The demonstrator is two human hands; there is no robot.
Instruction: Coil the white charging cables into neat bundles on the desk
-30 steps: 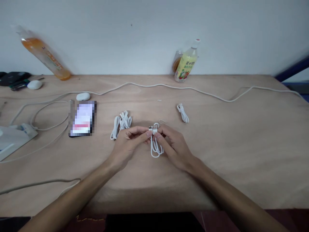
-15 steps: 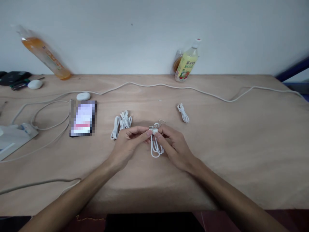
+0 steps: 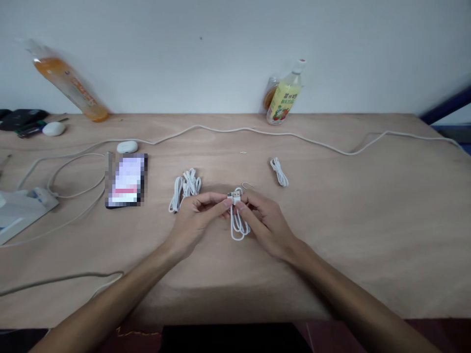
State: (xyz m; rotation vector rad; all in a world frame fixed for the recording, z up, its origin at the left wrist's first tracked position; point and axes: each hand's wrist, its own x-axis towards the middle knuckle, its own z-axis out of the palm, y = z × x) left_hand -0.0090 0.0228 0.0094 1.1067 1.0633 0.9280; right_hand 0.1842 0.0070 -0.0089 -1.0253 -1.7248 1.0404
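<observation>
Between my two hands is a white USB cable [image 3: 238, 231], its looped length hanging below my fingertips. My left hand [image 3: 196, 218] pinches one metal-tipped plug between thumb and finger. Right beside it, my right hand [image 3: 267, 220] pinches a second plug, a USB one, and the two plugs sit side by side. Some of the cable is hidden behind my fingers. A short, thin bent wire [image 3: 248, 185] lies just beyond my right fingers. Bundled white cables [image 3: 186, 184] rest beyond my left hand, and another coiled cable [image 3: 279, 172] lies farther off to the right.
At left are a phone [image 3: 127, 180], a white earbud case [image 3: 127, 147] and a power strip [image 3: 25, 215] with cords. A long white cord [image 3: 257, 131] crosses the back of the table. An orange drink bottle [image 3: 69, 88] and a yellow-labelled bottle [image 3: 285, 95] lean by the wall.
</observation>
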